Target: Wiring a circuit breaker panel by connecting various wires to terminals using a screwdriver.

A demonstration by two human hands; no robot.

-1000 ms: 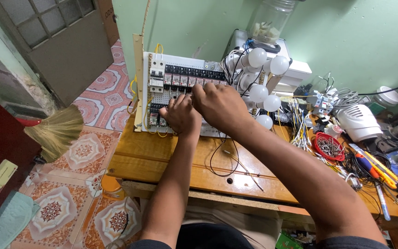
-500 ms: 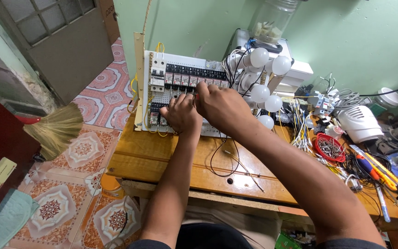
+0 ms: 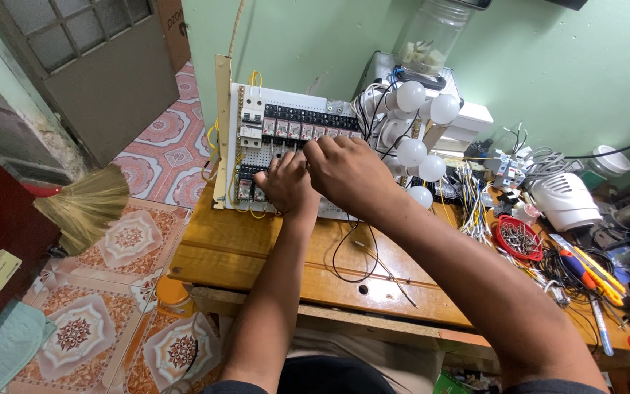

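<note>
A white electrical training panel point(image 3: 286, 117) with rows of breakers and relays lies on a wooden workbench point(image 3: 242, 248). My left hand point(image 3: 286, 182) rests on the panel's lower middle, fingers curled on the components. My right hand point(image 3: 344, 171) lies just right of it, fingers bent down onto the panel beside the left hand. What the fingertips pinch is hidden. Several white light bulbs point(image 3: 421, 124) stand on the panel's right side, and thin black wires point(image 3: 362, 255) trail from it over the bench.
A red dish of screws point(image 3: 518, 238), screwdrivers point(image 3: 592, 270), a white fan-like device point(image 3: 566, 201) and tangled wires crowd the bench's right end. A clear jar point(image 3: 432, 36) stands behind the bulbs. A broom point(image 3: 82, 208) lies on the patterned tile floor at left.
Both hands stay on the panel, with only slight finger shifts. The view has barely moved.
</note>
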